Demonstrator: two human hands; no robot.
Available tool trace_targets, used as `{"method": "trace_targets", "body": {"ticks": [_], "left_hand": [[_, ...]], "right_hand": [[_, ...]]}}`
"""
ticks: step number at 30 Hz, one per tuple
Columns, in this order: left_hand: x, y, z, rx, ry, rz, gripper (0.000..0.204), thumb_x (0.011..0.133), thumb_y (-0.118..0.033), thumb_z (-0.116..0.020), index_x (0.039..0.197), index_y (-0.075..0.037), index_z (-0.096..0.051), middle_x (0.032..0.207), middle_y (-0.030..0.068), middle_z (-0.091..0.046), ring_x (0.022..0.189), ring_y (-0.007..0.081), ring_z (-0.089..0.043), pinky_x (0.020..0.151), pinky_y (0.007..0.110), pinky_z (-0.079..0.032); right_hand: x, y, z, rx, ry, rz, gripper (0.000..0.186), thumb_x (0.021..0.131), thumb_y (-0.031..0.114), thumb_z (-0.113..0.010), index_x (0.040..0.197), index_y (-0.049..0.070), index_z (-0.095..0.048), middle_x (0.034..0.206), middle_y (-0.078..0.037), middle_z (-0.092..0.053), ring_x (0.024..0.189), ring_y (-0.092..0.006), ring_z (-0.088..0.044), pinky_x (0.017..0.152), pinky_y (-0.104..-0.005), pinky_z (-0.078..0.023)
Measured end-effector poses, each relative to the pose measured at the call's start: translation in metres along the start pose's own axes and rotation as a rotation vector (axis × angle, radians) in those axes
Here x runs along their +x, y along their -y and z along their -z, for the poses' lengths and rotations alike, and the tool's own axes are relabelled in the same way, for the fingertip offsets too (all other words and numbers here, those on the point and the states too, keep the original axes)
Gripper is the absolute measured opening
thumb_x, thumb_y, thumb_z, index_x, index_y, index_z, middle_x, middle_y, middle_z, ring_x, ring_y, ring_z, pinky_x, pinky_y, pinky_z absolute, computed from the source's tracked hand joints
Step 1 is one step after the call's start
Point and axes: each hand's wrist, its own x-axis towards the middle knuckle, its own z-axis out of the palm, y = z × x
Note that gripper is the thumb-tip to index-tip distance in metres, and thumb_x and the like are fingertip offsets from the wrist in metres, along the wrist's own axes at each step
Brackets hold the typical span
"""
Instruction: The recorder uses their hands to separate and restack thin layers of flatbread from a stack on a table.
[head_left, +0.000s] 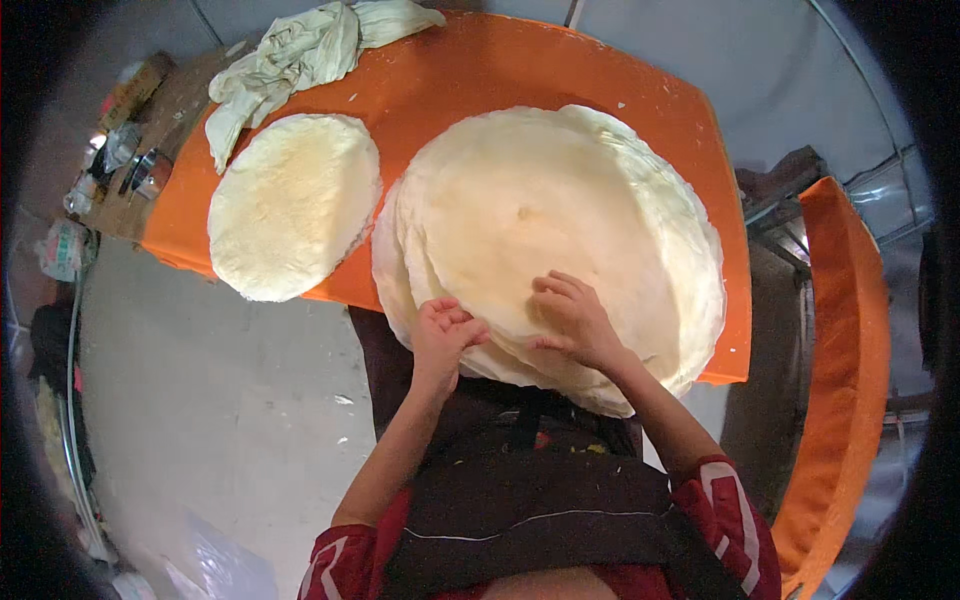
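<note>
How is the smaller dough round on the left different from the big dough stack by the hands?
Size: the big dough stack spreads much wider than the smaller dough round.
Edges: the stack shows several staggered edges, while the smaller round has one main outline.
Hands: the left hand and right hand are at the stack, neither at the smaller round.
Both are pale, flat and on the orange table cover.

A crumpled pale cloth [292, 60] lies at the far left of the table with an orange cover [425, 85]. Beyond the table's left side, a metal cup [153, 173] stands on a wooden surface [120, 215], with a brown box [135, 90] farther back. A long orange piece [842, 400] curves along the right. Small pale scraps [343, 400] dot the grey floor [210, 400], and clear plastic [225, 562] lies at lower left.
</note>
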Motion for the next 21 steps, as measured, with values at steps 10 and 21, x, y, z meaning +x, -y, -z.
{"method": "trace_targets", "body": {"ticks": [10, 21], "left_hand": [[0.005, 0.01, -0.027, 1.329, -0.072, -0.526, 0.039, 0.066, -0.022, -0.068, 0.092, -0.002, -0.049, 0.078, 0.0103, -0.051, 0.07, 0.0262, -0.053, 0.062, 0.035, -0.044], [0.004, 0.013, -0.025, 1.372, -0.03, -0.479, 0.051, 0.064, -0.032, -0.069, 0.099, -0.004, -0.047, 0.094, 0.0143, -0.044, 0.087, 0.0333, -0.048, 0.071, 0.04, -0.041]], "right_hand": [[0.014, -0.005, -0.013, -0.184, -0.134, 0.067, 0.015, 0.071, 0.013, -0.056, 0.083, 0.006, -0.059, 0.099, -0.009, -0.056, 0.097, -0.0281, -0.049, 0.085, -0.0403, -0.036], [0.186, -0.02, 0.32, -0.611, -0.457, -0.189, 0.013, 0.068, 0.011, -0.059, 0.074, -0.001, -0.06, 0.067, -0.011, -0.058, 0.065, -0.0163, -0.056, 0.059, -0.0317, -0.046]]}}
